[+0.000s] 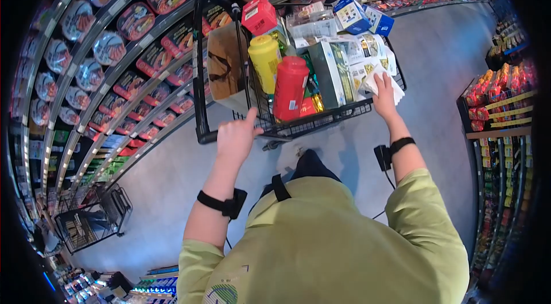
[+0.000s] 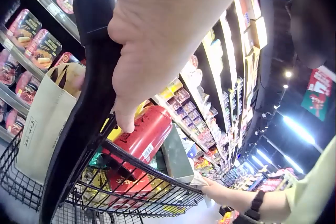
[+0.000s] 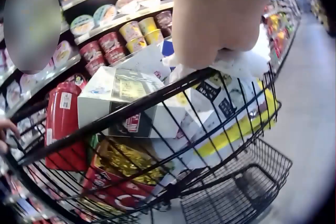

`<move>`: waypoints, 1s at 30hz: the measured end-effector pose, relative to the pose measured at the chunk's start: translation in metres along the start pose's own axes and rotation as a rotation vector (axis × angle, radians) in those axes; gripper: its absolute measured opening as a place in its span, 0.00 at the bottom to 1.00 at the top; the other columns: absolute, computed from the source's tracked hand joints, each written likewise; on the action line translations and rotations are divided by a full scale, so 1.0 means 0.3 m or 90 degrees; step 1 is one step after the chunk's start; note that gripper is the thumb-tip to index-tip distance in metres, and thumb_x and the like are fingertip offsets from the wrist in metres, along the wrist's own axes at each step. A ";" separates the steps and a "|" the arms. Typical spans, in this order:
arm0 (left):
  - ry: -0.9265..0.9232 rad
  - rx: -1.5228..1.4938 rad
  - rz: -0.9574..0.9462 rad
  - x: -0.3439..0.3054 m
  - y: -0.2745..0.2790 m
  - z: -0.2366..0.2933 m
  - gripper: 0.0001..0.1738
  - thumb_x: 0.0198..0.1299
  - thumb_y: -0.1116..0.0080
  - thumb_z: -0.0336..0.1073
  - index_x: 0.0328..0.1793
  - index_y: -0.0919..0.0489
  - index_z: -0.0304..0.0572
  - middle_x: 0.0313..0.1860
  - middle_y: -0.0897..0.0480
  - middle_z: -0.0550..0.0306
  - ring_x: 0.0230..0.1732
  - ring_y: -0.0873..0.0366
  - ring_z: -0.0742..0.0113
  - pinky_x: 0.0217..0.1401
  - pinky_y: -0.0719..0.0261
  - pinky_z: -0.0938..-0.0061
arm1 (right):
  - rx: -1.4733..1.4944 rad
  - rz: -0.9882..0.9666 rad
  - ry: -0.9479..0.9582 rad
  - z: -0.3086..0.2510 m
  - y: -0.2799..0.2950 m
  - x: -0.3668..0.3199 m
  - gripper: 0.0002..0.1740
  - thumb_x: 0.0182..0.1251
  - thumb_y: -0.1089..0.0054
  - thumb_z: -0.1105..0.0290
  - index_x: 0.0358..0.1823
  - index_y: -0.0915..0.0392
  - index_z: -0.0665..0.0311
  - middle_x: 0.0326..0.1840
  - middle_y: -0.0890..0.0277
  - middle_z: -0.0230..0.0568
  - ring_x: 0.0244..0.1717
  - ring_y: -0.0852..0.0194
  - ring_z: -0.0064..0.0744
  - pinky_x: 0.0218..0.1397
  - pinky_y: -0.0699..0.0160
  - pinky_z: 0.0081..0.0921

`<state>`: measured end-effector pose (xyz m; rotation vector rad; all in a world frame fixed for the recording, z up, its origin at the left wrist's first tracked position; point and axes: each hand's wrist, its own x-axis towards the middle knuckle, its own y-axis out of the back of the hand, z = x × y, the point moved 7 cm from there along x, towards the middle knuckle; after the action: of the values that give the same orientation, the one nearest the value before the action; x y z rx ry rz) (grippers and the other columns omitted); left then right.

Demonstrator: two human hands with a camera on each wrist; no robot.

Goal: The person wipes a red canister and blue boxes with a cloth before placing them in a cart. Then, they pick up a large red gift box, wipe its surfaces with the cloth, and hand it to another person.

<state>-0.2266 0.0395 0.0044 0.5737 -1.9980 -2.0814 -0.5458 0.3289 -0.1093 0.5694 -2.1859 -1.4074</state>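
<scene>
Black is the handle bar (image 2: 84, 119) of the shopping cart (image 1: 321, 116), and the left hand (image 1: 235, 137) is on it. Its grip is curled round the bar, with the thumb sticking up. The right hand (image 1: 383, 90) is on the cart's right rim. Its grip is curled over the wire and pinches a white paper (image 1: 397, 90) there.

The cart is right in front of the person, on the grey floor (image 1: 453, 57). It is full. A brown paper bag (image 1: 224, 63) leans at the left end. A yellow can (image 1: 264, 58) and a red can (image 1: 290, 87) stand up beside it, and boxes (image 1: 330, 71) lie past them.

I think the best push is slow and even from both hands, because the tall cans could tip. The right hand is not on the bar, so it steers weakly.

The cart's left side is near the shelves of noodle bowls (image 1: 115, 46). That is the tight edge. On the right the floor is wide, up to the shelves of red packs (image 1: 499, 109). Far ahead the aisle looks open. An empty cart (image 1: 92, 221) stands behind on the left.
</scene>
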 end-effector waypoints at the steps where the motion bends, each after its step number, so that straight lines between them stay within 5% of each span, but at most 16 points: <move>1: 0.005 0.010 -0.014 -0.041 -0.008 -0.031 0.28 0.53 0.39 0.54 0.57 0.30 0.54 0.21 0.19 0.53 0.26 0.18 0.52 0.29 0.23 0.60 | 0.026 -0.005 0.017 -0.034 -0.005 -0.028 0.39 0.48 0.47 0.82 0.68 0.38 0.61 0.73 0.53 0.60 0.72 0.55 0.62 0.71 0.48 0.49; 7: -0.007 0.054 0.018 -0.118 -0.027 -0.198 0.29 0.53 0.39 0.55 0.58 0.31 0.54 0.24 0.18 0.52 0.29 0.17 0.52 0.31 0.23 0.59 | 0.055 -0.049 0.041 -0.164 -0.079 -0.102 0.39 0.51 0.46 0.80 0.70 0.41 0.58 0.75 0.56 0.59 0.74 0.57 0.63 0.73 0.52 0.49; 10: -0.014 0.041 0.034 -0.352 -0.020 -0.328 0.29 0.53 0.38 0.55 0.58 0.31 0.55 0.24 0.18 0.51 0.31 0.17 0.51 0.33 0.23 0.58 | 0.045 -0.098 0.051 -0.334 -0.070 -0.327 0.42 0.54 0.48 0.80 0.74 0.47 0.52 0.78 0.63 0.56 0.77 0.64 0.60 0.76 0.57 0.44; 12: -0.001 0.045 0.027 -0.409 -0.042 -0.440 0.29 0.52 0.37 0.55 0.58 0.30 0.56 0.25 0.17 0.51 0.32 0.17 0.51 0.35 0.23 0.58 | -0.042 -0.151 0.110 -0.449 -0.122 -0.395 0.43 0.55 0.45 0.77 0.74 0.48 0.52 0.78 0.64 0.55 0.77 0.63 0.61 0.74 0.54 0.54; 15: 0.004 0.027 0.022 -0.442 -0.067 -0.560 0.27 0.52 0.37 0.54 0.56 0.30 0.57 0.28 0.16 0.53 0.35 0.17 0.51 0.37 0.23 0.58 | -0.076 -0.154 0.124 -0.563 -0.155 -0.445 0.44 0.55 0.42 0.77 0.74 0.49 0.50 0.79 0.64 0.53 0.77 0.64 0.59 0.73 0.52 0.55; 22: 0.029 0.033 0.041 -0.710 -0.040 -0.637 0.27 0.52 0.38 0.56 0.55 0.29 0.58 0.28 0.16 0.54 0.36 0.17 0.50 0.39 0.24 0.57 | -0.128 -0.134 0.171 -0.731 -0.069 -0.616 0.47 0.53 0.40 0.79 0.74 0.50 0.48 0.78 0.62 0.53 0.76 0.61 0.60 0.73 0.49 0.53; 30: 0.013 0.011 0.092 -0.985 -0.048 -0.615 0.26 0.53 0.37 0.53 0.54 0.29 0.52 0.19 0.20 0.54 0.25 0.19 0.52 0.33 0.24 0.61 | -0.101 -0.140 0.268 -0.814 -0.088 -0.740 0.49 0.49 0.38 0.80 0.74 0.49 0.51 0.77 0.62 0.56 0.76 0.61 0.63 0.73 0.49 0.51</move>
<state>0.1179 -0.0090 0.0289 0.4388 -1.9846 -1.9681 -0.2209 0.2706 -0.0827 0.9708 -1.7054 -1.4016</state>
